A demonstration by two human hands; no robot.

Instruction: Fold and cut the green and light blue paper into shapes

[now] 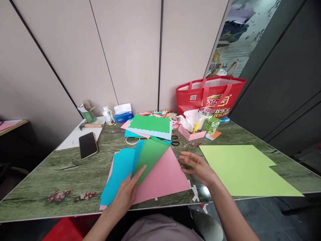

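"Holding something, are the hands?"

"One is. The left hand [127, 190] has its fingers closed on the near part of a green sheet [153, 154] and a blue sheet [137, 154] with it, index finger laid on the green."

"And the right hand [199, 170]?"

"Loosely open, fingers parted, nothing in it. It's just beside the right edge of the pink sheet [163, 179], with the lime sheet [245, 170] on its other side."

"Where does the held paper sit?"

"Ahead of the left hand, covering part of the pink sheet. A blue pile [119, 174] lies just left of that hand."

"What else is on the tabletop [67, 177]?"

"White scraps [195, 193] on the near side of the right hand. Scissors [175, 141] beyond both hands, then a paper pile [152, 124]. Past the right hand, a pink box [192, 136], then a red bag [192, 102]. Left of and beyond the left hand, a phone [88, 145], with a hammer [92, 125] farther on."
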